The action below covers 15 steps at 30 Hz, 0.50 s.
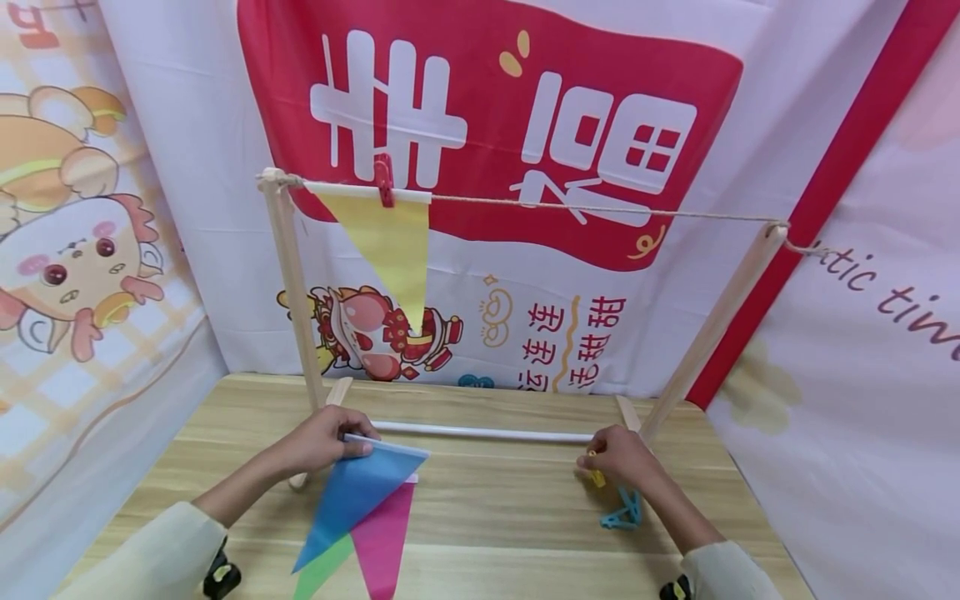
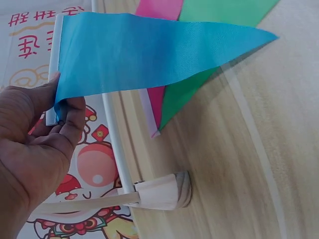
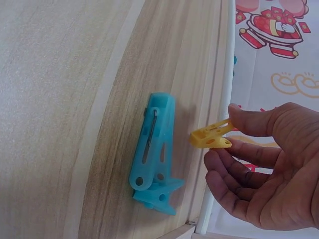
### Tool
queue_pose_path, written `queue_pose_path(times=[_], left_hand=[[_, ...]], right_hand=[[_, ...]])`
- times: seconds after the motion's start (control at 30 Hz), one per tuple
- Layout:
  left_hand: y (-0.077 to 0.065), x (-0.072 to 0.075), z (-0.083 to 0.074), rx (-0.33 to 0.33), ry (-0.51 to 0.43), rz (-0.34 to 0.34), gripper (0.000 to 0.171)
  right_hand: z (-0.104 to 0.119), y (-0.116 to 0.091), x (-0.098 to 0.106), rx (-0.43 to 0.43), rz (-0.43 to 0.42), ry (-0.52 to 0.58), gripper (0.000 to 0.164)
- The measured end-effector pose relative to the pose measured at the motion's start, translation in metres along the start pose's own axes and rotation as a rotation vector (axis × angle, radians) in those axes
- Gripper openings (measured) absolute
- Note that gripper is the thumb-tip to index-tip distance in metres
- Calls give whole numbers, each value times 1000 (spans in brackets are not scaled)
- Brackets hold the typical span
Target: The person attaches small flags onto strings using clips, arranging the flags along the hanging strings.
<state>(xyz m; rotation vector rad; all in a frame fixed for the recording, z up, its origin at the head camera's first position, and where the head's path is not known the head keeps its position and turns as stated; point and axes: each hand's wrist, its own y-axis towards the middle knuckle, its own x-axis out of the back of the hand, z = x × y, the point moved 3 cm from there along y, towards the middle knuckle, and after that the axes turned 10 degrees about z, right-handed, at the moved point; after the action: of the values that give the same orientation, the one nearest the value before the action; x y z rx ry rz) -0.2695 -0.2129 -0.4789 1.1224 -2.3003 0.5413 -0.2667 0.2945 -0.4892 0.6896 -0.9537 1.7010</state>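
My left hand [image 1: 330, 439] pinches a blue triangular pennant [image 2: 124, 52] by one end of its white-edged top, and the point hangs down toward me. Below it lie a pink pennant [image 1: 384, 537] and a green pennant [image 1: 324, 567], partly covered by the blue one. Between thumb and fingers, my right hand [image 1: 621, 457] holds a small yellow clothespin [image 3: 212, 135]. Beside that hand, teal clothespins [image 3: 154, 149] lie on the table. A yellow pennant [image 1: 390, 250] hangs from the string [image 1: 600, 208], held by a red clothespin [image 1: 384, 179] near the left post.
Two wooden posts, the left post [image 1: 288, 275] and the right post [image 1: 708, 333], carry the string across the table [image 1: 495, 517]. A white rod [image 1: 487, 431] joins them low down. Behind stands a printed cloth backdrop [image 1: 480, 108].
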Motion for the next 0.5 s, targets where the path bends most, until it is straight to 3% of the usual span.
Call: queue_pose_path(times=[0.5], left_hand=[[9, 1, -19, -10, -3, -47, 12]], right_hand=[[9, 5, 8, 46, -8, -12, 23]])
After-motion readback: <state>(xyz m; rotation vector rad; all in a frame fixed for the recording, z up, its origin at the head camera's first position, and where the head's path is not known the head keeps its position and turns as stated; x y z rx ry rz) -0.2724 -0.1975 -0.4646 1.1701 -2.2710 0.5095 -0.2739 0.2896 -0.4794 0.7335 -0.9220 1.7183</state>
